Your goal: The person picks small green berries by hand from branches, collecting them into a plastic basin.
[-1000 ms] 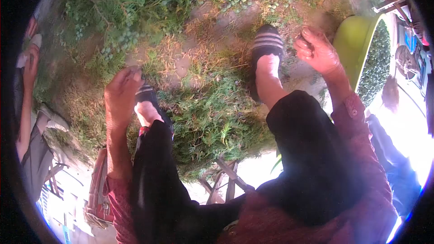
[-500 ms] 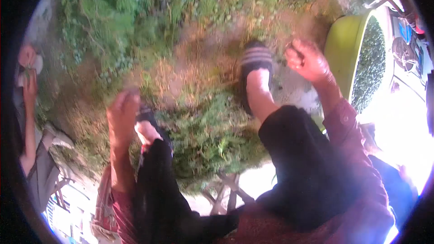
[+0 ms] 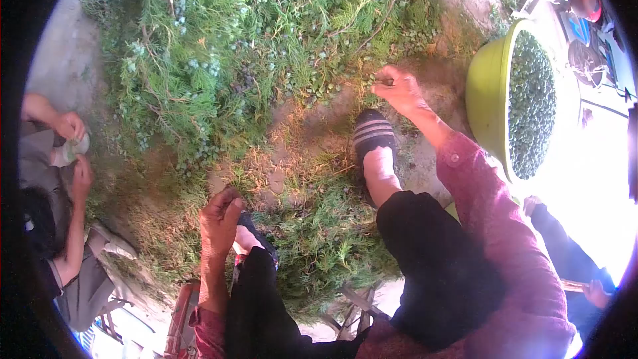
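Observation:
My right hand [image 3: 403, 93] is stretched forward over the ground, beyond my striped dark shoe [image 3: 373, 131]. Its thumb and fingertips are pressed together at the edge of the evergreen sprigs [image 3: 292, 46]; whatever is in the pinch is too small to make out. My left hand [image 3: 219, 225] is curled closed beside my other shoe [image 3: 258, 234], and its contents are hidden. Bluish-green cones sit among the cut branches. To the right of my right hand, a yellow-green tub [image 3: 484, 93] holds a heap of small green cones [image 3: 531, 103].
On the left a seated person [image 3: 76, 139] holds a pale round thing [image 3: 74, 149] in both hands. Another person's hand [image 3: 597, 294] shows at the lower right. More loose sprigs [image 3: 325, 239] lie between my feet, near crossed wooden legs [image 3: 355, 309].
My right hand has moved left, away from the tub, toward the branches. My left hand stays closed by my shoe. The view has shifted, and more of the person on the left shows.

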A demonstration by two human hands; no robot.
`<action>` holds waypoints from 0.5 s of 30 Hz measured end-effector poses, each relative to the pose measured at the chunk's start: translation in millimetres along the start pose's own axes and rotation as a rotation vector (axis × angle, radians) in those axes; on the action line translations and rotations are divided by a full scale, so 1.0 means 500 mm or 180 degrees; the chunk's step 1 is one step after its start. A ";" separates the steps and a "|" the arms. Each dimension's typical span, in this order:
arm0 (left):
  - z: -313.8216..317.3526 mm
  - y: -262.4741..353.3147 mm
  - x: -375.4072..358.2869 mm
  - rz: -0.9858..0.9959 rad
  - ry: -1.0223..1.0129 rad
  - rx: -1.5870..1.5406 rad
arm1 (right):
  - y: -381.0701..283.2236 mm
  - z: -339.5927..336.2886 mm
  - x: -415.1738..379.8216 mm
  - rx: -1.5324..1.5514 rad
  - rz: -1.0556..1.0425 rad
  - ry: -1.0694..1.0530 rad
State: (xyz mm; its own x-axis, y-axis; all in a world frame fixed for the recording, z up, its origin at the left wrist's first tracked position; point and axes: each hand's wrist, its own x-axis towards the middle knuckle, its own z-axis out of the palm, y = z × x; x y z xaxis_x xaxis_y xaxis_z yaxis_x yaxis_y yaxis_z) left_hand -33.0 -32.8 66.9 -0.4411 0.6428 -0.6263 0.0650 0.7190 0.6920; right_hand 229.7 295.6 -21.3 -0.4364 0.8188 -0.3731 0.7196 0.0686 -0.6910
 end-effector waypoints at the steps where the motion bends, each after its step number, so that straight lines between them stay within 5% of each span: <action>1: 0.000 -0.010 0.001 0.0008 0.0012 0.0006 | 0.005 0.008 0.007 0.0009 -0.0012 0.0004; 3: 0.007 -0.050 0.002 0.0135 0.0154 -0.0932 | 0.009 0.026 0.018 -0.0602 -0.0372 0.0176; 6: 0.003 -0.069 0.004 0.0516 0.0071 0.0006 | -0.017 0.034 0.013 -0.1061 0.0053 -0.0019; 9: 0.007 -0.050 -0.005 0.0349 0.0126 -0.0174 | 0.010 0.044 0.008 -0.0842 -0.0497 0.0295; 13: 0.007 -0.055 0.006 0.0300 0.0097 -0.0144 | -0.010 0.023 0.006 -0.1239 -0.0235 -0.0003; 15: 0.006 -0.027 -0.003 0.0119 0.0023 -0.0137 | -0.025 0.001 -0.003 0.1170 0.1564 -0.0550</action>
State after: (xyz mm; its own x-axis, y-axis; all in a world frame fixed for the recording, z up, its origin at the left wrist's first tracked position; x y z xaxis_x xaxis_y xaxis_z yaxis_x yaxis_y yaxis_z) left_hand -30.8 -42.5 57.4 -0.4454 0.6670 -0.5972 0.0430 0.6822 0.7299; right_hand 220.9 293.1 -12.2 -0.2054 0.5989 -0.7740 0.6390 -0.5170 -0.5696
